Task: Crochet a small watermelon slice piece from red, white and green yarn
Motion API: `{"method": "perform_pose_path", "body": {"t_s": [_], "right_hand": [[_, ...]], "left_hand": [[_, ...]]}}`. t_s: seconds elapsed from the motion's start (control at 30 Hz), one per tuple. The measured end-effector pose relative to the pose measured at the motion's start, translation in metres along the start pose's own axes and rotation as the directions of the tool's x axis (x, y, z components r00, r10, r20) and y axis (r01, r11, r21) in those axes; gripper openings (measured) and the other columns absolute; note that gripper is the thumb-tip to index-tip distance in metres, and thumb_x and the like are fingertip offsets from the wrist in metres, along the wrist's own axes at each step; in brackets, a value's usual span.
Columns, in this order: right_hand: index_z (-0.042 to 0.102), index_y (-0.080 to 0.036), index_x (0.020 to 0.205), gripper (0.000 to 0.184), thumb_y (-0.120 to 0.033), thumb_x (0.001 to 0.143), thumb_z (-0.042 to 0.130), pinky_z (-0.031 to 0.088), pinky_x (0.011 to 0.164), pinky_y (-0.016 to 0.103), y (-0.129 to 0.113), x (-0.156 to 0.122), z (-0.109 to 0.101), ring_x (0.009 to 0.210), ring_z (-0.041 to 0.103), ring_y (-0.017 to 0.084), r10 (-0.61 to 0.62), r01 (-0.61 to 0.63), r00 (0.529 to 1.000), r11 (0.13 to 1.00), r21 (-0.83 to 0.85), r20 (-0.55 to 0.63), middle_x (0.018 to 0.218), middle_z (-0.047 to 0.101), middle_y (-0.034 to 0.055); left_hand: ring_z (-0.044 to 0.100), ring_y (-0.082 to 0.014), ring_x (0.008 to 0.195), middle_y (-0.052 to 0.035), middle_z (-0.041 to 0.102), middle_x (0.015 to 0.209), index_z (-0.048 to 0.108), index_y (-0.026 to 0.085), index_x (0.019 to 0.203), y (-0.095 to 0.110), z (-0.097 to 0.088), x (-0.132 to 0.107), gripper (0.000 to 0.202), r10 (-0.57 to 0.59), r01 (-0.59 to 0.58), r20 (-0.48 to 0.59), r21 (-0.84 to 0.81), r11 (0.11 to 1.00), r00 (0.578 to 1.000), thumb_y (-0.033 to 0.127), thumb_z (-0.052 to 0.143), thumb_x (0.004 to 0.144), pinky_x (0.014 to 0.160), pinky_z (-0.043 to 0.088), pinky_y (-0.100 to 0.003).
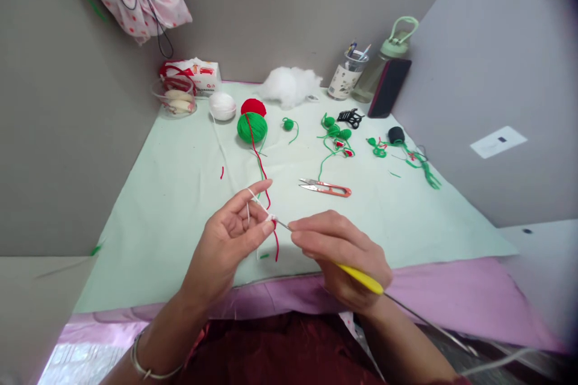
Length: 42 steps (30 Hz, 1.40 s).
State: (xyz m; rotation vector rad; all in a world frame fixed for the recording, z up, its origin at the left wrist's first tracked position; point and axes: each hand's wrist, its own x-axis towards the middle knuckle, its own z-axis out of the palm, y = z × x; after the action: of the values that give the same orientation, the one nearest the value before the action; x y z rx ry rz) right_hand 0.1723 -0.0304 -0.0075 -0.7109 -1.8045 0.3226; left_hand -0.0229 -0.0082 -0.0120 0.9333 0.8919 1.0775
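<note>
My left hand [232, 234] pinches a tiny white and red crochet piece [272, 219] between thumb and fingers, with white yarn looped over the index finger. My right hand [341, 252] grips a yellow-handled crochet hook [361, 278], its metal tip touching the piece. A red yarn strand [262, 165] runs from the piece back to the red yarn ball [253, 106]. A green yarn ball [251, 127] lies in front of the red one, and a white yarn ball [222, 106] sits to their left.
Orange-handled snips [326, 187] lie on the pale green table cover [171, 192]. Small green crochet pieces [336, 132], black yarn [396, 135], white stuffing [289, 85], a pen cup [345, 78], a bottle [383, 66], a tissue box [198, 75] and a bowl [177, 99] stand behind.
</note>
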Motion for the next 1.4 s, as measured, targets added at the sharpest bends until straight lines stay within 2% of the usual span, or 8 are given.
{"method": "perform_pose_path", "body": {"t_s": [0.07, 0.2, 0.4, 0.57, 0.7, 0.93, 1.27, 1.4], "right_hand": [[0.075, -0.025, 0.129, 0.037, -0.007, 0.099, 0.061, 0.064, 0.066, 0.028, -0.001, 0.001, -0.003, 0.087, 0.077, 0.018, 0.035, -0.035, 0.999, 0.999, 0.037, 0.013, 0.104, 0.081, 0.0091], [0.079, -0.024, 0.120, 0.028, -0.011, 0.100, 0.064, 0.064, 0.076, 0.030, -0.001, -0.002, -0.004, 0.087, 0.076, 0.017, 0.216, -0.202, 0.975, 0.955, 0.216, -0.044, 0.099, 0.080, 0.0058], [0.080, -0.027, 0.110, 0.020, -0.021, 0.103, 0.063, 0.059, 0.069, 0.030, 0.007, -0.008, 0.014, 0.072, 0.071, 0.014, 0.430, -0.324, 0.896, 0.806, 0.496, -0.114, 0.087, 0.075, 0.0022], [0.080, -0.026, 0.105, 0.015, -0.027, 0.102, 0.066, 0.059, 0.070, 0.031, 0.010, -0.009, 0.025, 0.072, 0.070, 0.014, 0.555, -0.403, 0.826, 0.707, 0.581, -0.103, 0.089, 0.075, 0.0023], [0.080, -0.025, 0.103, 0.015, -0.029, 0.102, 0.066, 0.059, 0.071, 0.032, 0.011, -0.010, 0.028, 0.071, 0.070, 0.014, 0.589, -0.429, 0.799, 0.702, 0.569, -0.124, 0.088, 0.076, 0.0025], [0.080, -0.027, 0.105, 0.015, -0.028, 0.103, 0.065, 0.058, 0.069, 0.031, 0.011, -0.009, 0.028, 0.071, 0.070, 0.014, 0.581, -0.413, 0.807, 0.686, 0.599, -0.108, 0.083, 0.074, 0.0010], [0.079, -0.024, 0.101, 0.016, -0.033, 0.102, 0.066, 0.059, 0.067, 0.031, 0.013, -0.009, 0.024, 0.068, 0.070, 0.015, 0.599, -0.435, 0.788, 0.705, 0.560, -0.142, 0.085, 0.075, 0.0025], [0.079, -0.025, 0.102, 0.016, -0.031, 0.103, 0.065, 0.059, 0.068, 0.031, 0.013, -0.009, 0.024, 0.070, 0.070, 0.014, 0.584, -0.426, 0.803, 0.699, 0.574, -0.116, 0.084, 0.074, 0.0017]], "left_hand": [[0.053, -0.0094, 0.074, 0.0017, 0.060, 0.081, 0.077, 0.034, 0.129, 0.002, -0.002, 0.000, 0.044, 0.028, -0.028, -0.008, 0.021, 0.999, 1.000, 0.027, 0.085, 0.086, 0.070, 0.047, -0.019], [0.049, -0.0100, 0.070, 0.0001, 0.061, 0.084, 0.081, 0.033, 0.122, 0.005, -0.003, 0.000, 0.038, 0.071, -0.066, -0.047, 0.094, 0.993, 0.996, 0.027, 0.085, 0.085, 0.061, 0.043, -0.019], [0.053, -0.0109, 0.076, 0.0007, 0.061, 0.084, 0.082, 0.034, 0.117, -0.002, 0.002, 0.000, 0.032, 0.000, 0.000, 0.003, 0.028, 1.000, 1.000, 0.028, 0.084, 0.086, 0.070, 0.047, -0.020], [0.056, -0.0138, 0.082, -0.0010, 0.065, 0.091, 0.083, 0.033, 0.112, -0.007, 0.006, -0.003, 0.025, -0.069, 0.070, 0.062, -0.013, 0.997, 0.996, 0.033, 0.083, 0.087, 0.073, 0.048, -0.024], [0.057, -0.0144, 0.083, -0.0019, 0.069, 0.095, 0.083, 0.030, 0.107, -0.006, 0.008, -0.002, 0.020, -0.045, 0.044, 0.018, 0.011, 0.999, 0.999, 0.035, 0.083, 0.088, 0.076, 0.048, -0.025], [0.041, -0.0087, 0.060, 0.0013, 0.063, 0.080, 0.083, 0.027, 0.100, -0.007, 0.008, 0.001, 0.017, -0.045, 0.046, -0.013, 0.032, 0.998, 0.999, 0.035, 0.085, 0.085, 0.050, 0.031, -0.020], [0.045, -0.0097, 0.068, -0.0004, 0.062, 0.088, 0.084, 0.031, 0.108, -0.003, 0.010, 0.000, 0.023, -0.063, 0.063, -0.021, -0.009, 0.998, 0.998, 0.033, 0.084, 0.086, 0.055, 0.033, -0.022], [0.047, -0.0104, 0.069, -0.0004, 0.062, 0.087, 0.084, 0.031, 0.109, -0.004, 0.010, -0.001, 0.024, -0.066, 0.066, -0.009, -0.003, 0.998, 0.998, 0.034, 0.085, 0.085, 0.058, 0.036, -0.022]]}}
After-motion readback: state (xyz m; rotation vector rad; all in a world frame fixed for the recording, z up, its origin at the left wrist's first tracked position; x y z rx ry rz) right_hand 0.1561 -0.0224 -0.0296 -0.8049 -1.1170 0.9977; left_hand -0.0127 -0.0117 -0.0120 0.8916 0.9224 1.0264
